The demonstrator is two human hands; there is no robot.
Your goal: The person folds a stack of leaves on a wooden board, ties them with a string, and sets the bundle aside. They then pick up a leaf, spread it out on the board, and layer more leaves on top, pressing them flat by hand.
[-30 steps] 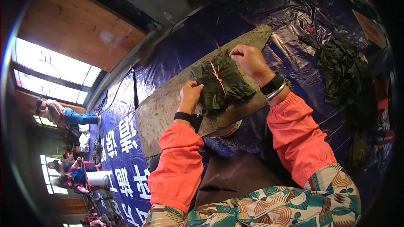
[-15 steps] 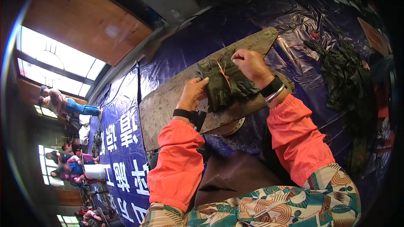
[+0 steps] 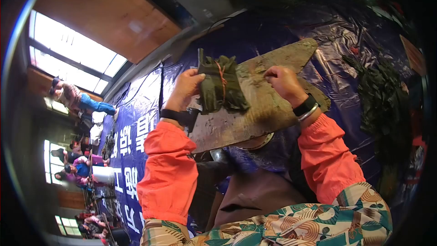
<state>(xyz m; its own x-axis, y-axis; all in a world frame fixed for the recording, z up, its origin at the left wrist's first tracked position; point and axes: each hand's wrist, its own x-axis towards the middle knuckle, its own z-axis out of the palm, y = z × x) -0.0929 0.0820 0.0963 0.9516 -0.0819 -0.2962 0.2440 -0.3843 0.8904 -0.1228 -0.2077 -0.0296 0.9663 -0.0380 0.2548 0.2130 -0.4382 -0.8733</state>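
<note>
My left hand is closed on the left edge of a flat bundle of dark green, kelp-like leaves. A thin reddish string runs round the middle of the bundle and is tied on top. Beneath it lies a worn, stained wooden board, and the bundle reaches past the board's left edge. My right hand hovers over the board's right part, apart from the bundle. Its thumb and fingers are pinched together, and I cannot tell whether anything small is between them.
A blue plastic sheet with white characters spreads around the board. To the right lies a heap of loose dark green leaves. A round rim shows under the board. At far left are other people and a white bucket.
My left hand has moved the bundle left across the board, toward its left edge. My right hand stays pinched and is now farther from the bundle. The camera view has shifted slightly.
</note>
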